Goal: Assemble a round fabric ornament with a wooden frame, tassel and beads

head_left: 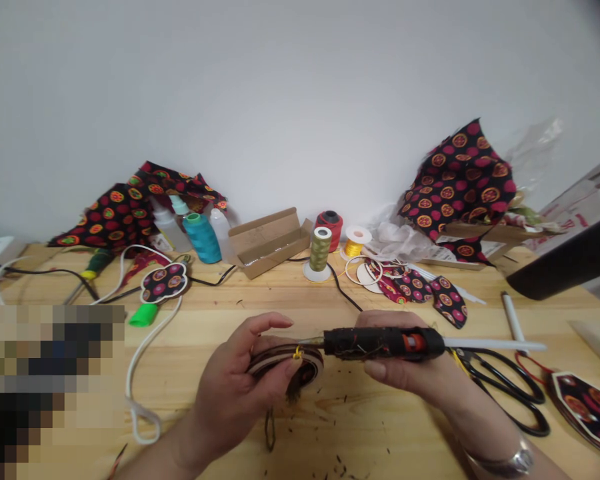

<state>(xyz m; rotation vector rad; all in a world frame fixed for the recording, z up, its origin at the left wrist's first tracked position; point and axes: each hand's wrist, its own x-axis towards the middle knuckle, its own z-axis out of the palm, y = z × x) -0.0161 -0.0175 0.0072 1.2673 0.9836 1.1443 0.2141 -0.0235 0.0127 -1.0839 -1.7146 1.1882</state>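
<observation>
My left hand [245,380] grips a round fabric-covered piece [286,363] by its edge, thumb in front and fingers behind. Its rim shows dark and pale layers, with a small yellow thread loop on top. A dark tassel or cord hangs below it, partly hidden. My right hand [405,373] is wrapped round a black hot glue gun [380,343] with a white glue stick [495,345] sticking out of its back. The gun's nozzle points left and meets the rim of the piece; whether it touches I cannot tell.
Black-handled scissors [515,387] lie beside my right wrist. An octagonal patterned piece [590,407] is at the right edge. Thread spools [321,253], an open cardboard box [270,243], and bottles [220,233] stand along the wall. A white cord [136,373] loops on the left.
</observation>
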